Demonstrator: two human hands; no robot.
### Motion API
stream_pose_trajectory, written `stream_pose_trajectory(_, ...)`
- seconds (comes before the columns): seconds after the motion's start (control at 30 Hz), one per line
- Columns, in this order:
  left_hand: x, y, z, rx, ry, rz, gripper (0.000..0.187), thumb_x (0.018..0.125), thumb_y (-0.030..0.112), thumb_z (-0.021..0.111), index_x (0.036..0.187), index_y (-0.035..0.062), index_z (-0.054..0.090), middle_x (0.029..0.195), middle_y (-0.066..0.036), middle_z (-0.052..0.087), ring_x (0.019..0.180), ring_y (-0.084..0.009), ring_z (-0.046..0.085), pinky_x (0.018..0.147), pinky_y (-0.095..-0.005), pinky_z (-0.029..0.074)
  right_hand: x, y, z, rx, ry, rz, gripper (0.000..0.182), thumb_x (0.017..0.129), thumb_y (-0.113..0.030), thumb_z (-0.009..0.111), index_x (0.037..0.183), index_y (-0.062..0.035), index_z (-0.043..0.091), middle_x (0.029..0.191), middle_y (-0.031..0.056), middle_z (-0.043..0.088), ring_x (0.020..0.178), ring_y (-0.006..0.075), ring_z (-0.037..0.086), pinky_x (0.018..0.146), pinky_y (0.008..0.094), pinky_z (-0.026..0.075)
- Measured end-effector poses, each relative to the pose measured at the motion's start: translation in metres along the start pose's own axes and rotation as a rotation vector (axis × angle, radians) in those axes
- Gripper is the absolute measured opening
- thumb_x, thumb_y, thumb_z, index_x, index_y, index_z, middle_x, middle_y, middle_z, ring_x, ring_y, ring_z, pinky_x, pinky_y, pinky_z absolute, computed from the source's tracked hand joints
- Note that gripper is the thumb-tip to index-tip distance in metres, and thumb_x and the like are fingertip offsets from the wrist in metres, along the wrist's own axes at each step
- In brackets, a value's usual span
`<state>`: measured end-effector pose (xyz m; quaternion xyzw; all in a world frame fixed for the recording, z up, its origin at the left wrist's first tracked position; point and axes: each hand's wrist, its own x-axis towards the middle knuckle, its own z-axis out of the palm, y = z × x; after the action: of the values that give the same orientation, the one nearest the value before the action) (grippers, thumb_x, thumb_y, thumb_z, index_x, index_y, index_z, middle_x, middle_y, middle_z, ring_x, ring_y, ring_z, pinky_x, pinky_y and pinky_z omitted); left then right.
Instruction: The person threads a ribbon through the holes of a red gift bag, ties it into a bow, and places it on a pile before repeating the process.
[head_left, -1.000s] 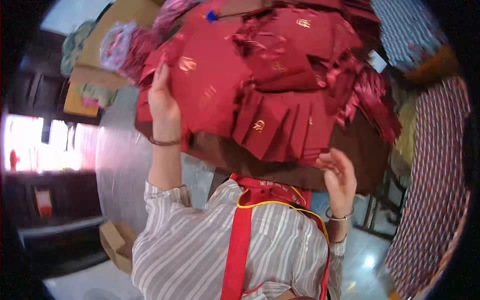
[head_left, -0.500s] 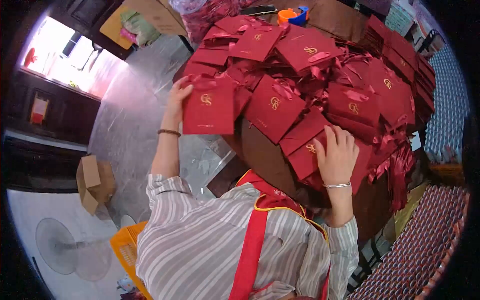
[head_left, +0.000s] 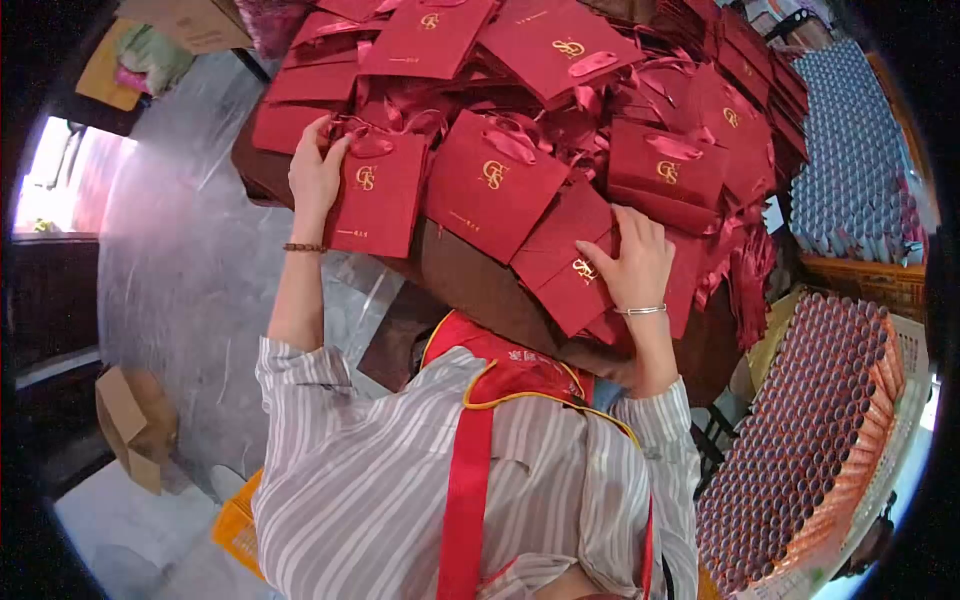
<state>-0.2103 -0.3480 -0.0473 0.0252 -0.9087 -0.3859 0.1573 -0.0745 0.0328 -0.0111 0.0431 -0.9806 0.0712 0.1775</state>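
Note:
A dark red paper gift bag (head_left: 378, 205) with gold lettering and a red ribbon handle lies at the near left edge of the pile. My left hand (head_left: 315, 175) is at its upper left corner, thumb and fingers apart beside the ribbon; contact there is hard to make out. My right hand (head_left: 640, 262) rests with fingers stretched out on overlapping red bags (head_left: 565, 255) at the table's near edge, thumb by the gold letters. Between the two hands lies another red gift bag (head_left: 495, 185), tilted, its ribbon loop on top.
More red bags (head_left: 425, 35) and loose ribbons cover the round table with a brown cloth (head_left: 465, 275). Trays of close-packed small round items (head_left: 800, 400) stand to the right. An open cardboard box (head_left: 135, 425) and an orange crate (head_left: 238, 525) are at lower left.
My view has shifted, so the pile appears further left and higher. The left bag now lies closer to its neighbour, and my left thumb overlaps it less. My right hand stays on its bags.

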Motion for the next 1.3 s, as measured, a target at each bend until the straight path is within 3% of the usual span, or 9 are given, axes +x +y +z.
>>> stream_pose_trajectory(0.3, 0.066, 0.039, 0.028, -0.255, 0.218, 0.176, 0.035, 0.073, 0.018, 0.074, 0.097, 0.0026, 0.055, 0.088, -0.011, 0.061, 0.080, -0.0197, 0.059, 0.071, -0.0306, 0.048, -0.001, 0.001, -0.006, 0.165, 0.044, 0.064, 0.049, 0.072, -0.029, 0.072, 0.110, -0.0040, 0.055, 0.110, 0.0123, 0.058, 0.098, 0.0306, 0.055, 0.081, 0.0391, 0.044)
stream_pose_trajectory(0.5, 0.066, 0.035, 0.024, 0.276, 0.258, 0.433, 0.017, 0.083, 0.022, 0.061, 0.086, 0.0050, 0.063, 0.086, -0.011, 0.062, 0.082, -0.0274, 0.058, 0.073, -0.0362, 0.046, -0.015, -0.001, -0.042, 0.131, 0.116, 0.099, 0.037, 0.074, -0.020, 0.070, 0.108, -0.0076, 0.059, 0.111, 0.0121, 0.057, 0.098, 0.0302, 0.053, 0.083, 0.0389, 0.042)
stream_pose_trajectory(0.6, 0.061, 0.034, 0.018, 0.247, 0.296, 0.466, 0.016, 0.085, 0.019, 0.058, 0.086, 0.0043, 0.064, 0.087, -0.011, 0.063, 0.086, -0.0275, 0.059, 0.077, -0.0369, 0.045, -0.034, 0.001, -0.051, 0.069, 0.146, 0.183, 0.034, 0.076, -0.016, 0.070, 0.106, -0.0057, 0.060, 0.102, 0.0093, 0.059, 0.090, 0.0234, 0.056, 0.077, 0.0334, 0.044)
stream_pose_trajectory(0.7, 0.046, 0.054, 0.005, 0.183, 0.466, 0.560, 0.014, 0.083, 0.018, 0.059, 0.087, 0.0062, 0.065, 0.089, -0.011, 0.063, 0.085, -0.0279, 0.059, 0.077, -0.0369, 0.045, -0.056, -0.004, -0.057, 0.419, 0.023, 0.542, 0.033, 0.080, -0.013, 0.068, 0.110, -0.0032, 0.057, 0.086, 0.0049, 0.060, 0.076, 0.0125, 0.056, 0.067, 0.0248, 0.044)
stream_pose_trajectory(0.83, -0.037, 0.140, 0.009, -0.193, 0.131, 0.524, 0.014, 0.080, 0.015, 0.063, 0.090, 0.0051, 0.064, 0.092, -0.011, 0.063, 0.091, -0.0279, 0.057, 0.079, -0.0389, 0.044, -0.081, -0.011, -0.048, 1.048, -0.016, 0.778, 0.030, 0.088, -0.012, 0.057, 0.115, -0.0026, 0.050, 0.076, 0.0017, 0.061, 0.061, 0.0034, 0.050, 0.054, 0.0164, 0.039)
stream_pose_trajectory(0.97, -0.116, 0.181, 0.060, -0.125, -0.729, 1.022, 0.055, 0.068, 0.015, 0.069, 0.120, 0.0087, 0.051, 0.122, -0.016, 0.049, 0.111, -0.0326, 0.049, 0.093, -0.0443, 0.039, -0.097, -0.013, -0.048, 1.076, -0.125, 0.868, 0.026, 0.089, -0.015, 0.056, 0.111, -0.0036, 0.049, 0.088, 0.0061, 0.066, 0.055, 0.0026, 0.047, 0.048, 0.0167, 0.037)
stream_pose_trajectory(1.03, -0.141, 0.182, 0.074, 0.055, -0.869, 1.133, 0.068, 0.064, 0.014, 0.069, 0.127, 0.0106, 0.045, 0.131, -0.019, 0.040, 0.120, -0.0347, 0.040, 0.100, -0.0467, 0.033, -0.098, -0.014, -0.051, 1.125, -0.177, 0.899, 0.035, 0.087, -0.014, 0.058, 0.118, -0.0039, 0.044, 0.088, 0.0065, 0.065, 0.055, 0.0033, 0.048, 0.047, 0.0169, 0.038)
stream_pose_trajectory(1.2, -0.157, 0.187, 0.093, -0.013, -0.746, 1.269, 0.052, 0.074, 0.013, 0.054, 0.124, 0.0027, 0.046, 0.129, -0.019, 0.043, 0.121, -0.0344, 0.040, 0.101, -0.0504, 0.030, -0.093, -0.014, -0.052, 1.146, -0.014, 0.925, 0.054, 0.083, -0.009, 0.063, 0.128, -0.0051, 0.033, 0.083, 0.0058, 0.064, 0.055, 0.0029, 0.048, 0.047, 0.0168, 0.037)
stream_pose_trajectory(1.3, -0.164, 0.202, 0.089, -0.002, -0.721, 1.298, 0.050, 0.073, 0.017, 0.056, 0.121, 0.0032, 0.049, 0.125, -0.018, 0.047, 0.119, -0.0329, 0.042, 0.099, -0.0494, 0.032, -0.094, -0.009, -0.053, 1.164, 0.070, 0.907, 0.060, 0.080, -0.005, 0.065, 0.130, -0.0056, 0.031, 0.081, 0.0038, 0.061, 0.056, 0.0020, 0.047, 0.048, 0.0159, 0.037)
